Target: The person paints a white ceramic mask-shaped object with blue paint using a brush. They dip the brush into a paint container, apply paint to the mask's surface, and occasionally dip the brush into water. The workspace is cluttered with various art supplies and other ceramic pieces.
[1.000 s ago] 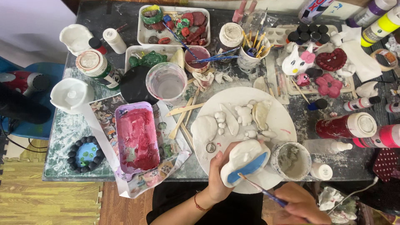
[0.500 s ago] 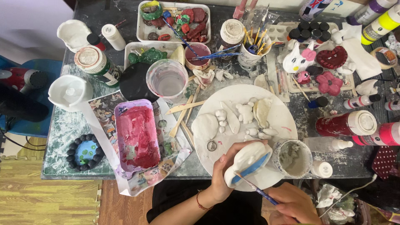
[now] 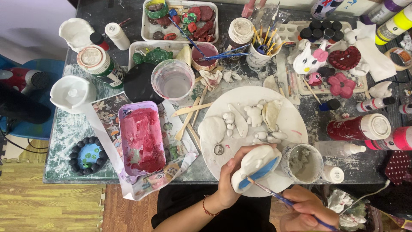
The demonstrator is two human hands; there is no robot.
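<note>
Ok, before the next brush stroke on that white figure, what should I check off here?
1. Left hand has a grip on the white clay figure: ok.
2. Right hand holds the paintbrush: ok.
3. Brush tip at the blue stripe: ok.
4. Paint left on the bristles: cannot tell.
5. Figure held above the white plate: ok.
6. Grey cup upright beside the figure: ok.

1. Green-labelled jar point(image 3: 101, 64), white lid, near table's left edge.
2. Red paint bottle point(image 3: 358, 127), white cap, on its side at right edge; pink bottle point(image 3: 395, 138) just beside it.
3. Yellow bottle point(image 3: 394, 24) and purple bottle point(image 3: 382, 10), far right corner.
4. Printed paper sheet point(image 3: 107, 116) under the pink tray point(image 3: 141, 137), front-left.
</note>
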